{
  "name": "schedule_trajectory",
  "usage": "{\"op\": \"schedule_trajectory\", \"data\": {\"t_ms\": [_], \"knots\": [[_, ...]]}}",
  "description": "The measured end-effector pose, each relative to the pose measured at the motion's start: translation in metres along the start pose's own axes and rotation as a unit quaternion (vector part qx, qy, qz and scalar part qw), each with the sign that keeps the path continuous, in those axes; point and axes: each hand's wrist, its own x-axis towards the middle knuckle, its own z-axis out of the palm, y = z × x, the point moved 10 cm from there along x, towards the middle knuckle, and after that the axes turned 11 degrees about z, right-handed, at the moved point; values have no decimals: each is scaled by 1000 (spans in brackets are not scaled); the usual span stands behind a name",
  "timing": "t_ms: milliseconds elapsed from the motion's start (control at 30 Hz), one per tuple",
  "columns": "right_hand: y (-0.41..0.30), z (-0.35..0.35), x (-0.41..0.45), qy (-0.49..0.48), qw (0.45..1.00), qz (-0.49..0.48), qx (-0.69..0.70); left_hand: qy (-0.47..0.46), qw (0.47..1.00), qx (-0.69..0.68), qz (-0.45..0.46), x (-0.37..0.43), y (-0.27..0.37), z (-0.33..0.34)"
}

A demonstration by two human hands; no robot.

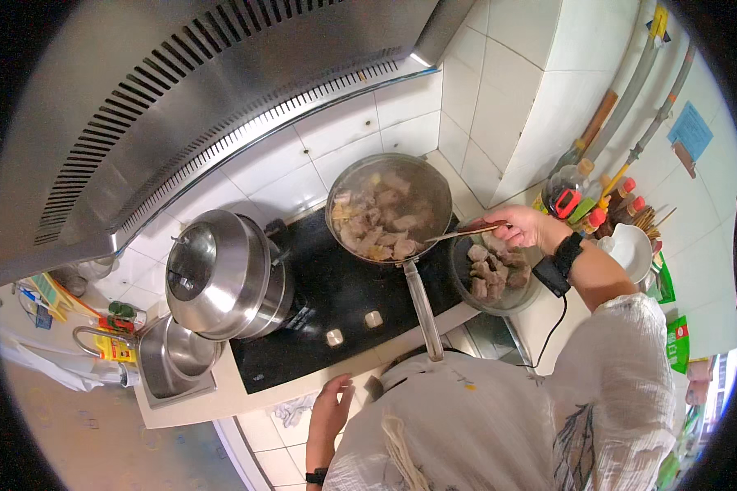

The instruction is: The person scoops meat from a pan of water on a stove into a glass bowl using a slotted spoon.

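My right hand (516,226) is closed around the handle of a metal cooking utensil (460,233), whose head reaches the near right rim of a frying pan (451,196). Pieces of meat (384,221) lie in cloudy liquid inside that pan, and its metal handle points towards my body. Beneath my right forearm and hand, a glass bowl (519,307) holds more browned meat chunks (491,270). Down by the counter's front edge hangs my left hand (331,402), holding nothing, its fingers slightly apart.
A large lidded steel pot (233,282) stands on the left of the black glass hob (319,294). Left of it is a steel sink (159,356). Sauce bottles (620,196) and a white bowl (629,251) stand at the right. A range hood (221,92) overhangs the back.
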Motion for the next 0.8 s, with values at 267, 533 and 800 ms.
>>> {"op": "schedule_trajectory", "data": {"t_ms": [267,533,800], "knots": [[17,-6,-3,-69,995,-31,64,-23,1000,17,-7,6,8,3],[-24,34,-47,92,972,-106,-189,-25,999,14,41,9,12,7],[23,0,-11,-92,989,1,112,-33,999,17,4,6,12,6]]}}
